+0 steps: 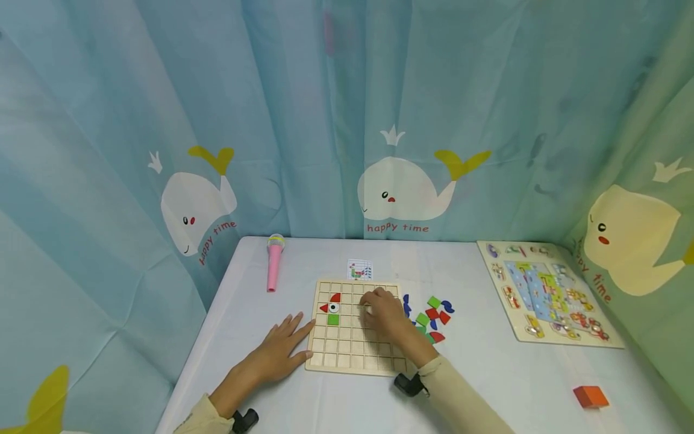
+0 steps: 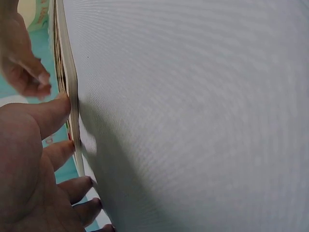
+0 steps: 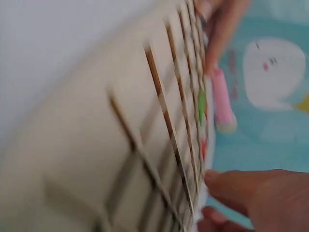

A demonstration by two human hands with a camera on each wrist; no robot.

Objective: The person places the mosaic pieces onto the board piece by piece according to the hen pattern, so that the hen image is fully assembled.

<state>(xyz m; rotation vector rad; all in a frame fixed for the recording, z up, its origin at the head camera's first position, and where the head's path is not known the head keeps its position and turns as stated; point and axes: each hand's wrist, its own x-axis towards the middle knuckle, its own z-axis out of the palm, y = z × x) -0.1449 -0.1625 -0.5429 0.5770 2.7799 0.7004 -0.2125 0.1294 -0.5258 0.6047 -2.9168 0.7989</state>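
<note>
A wooden grid board lies on the white table. Near its upper left sit a red quarter-round piece, a red triangle, a white tile with a black eye and a green square. My left hand rests with spread fingers, its thumb and fingertips touching the board's left edge, also seen in the left wrist view. Over the board's right half, my right hand has its fingers bent close to the grid; whether a piece is between the fingertips is hidden.
Several loose red, green and blue pieces lie right of the board. A small picture card is behind it. A pink toy microphone lies back left, a picture puzzle board back right, an orange block front right.
</note>
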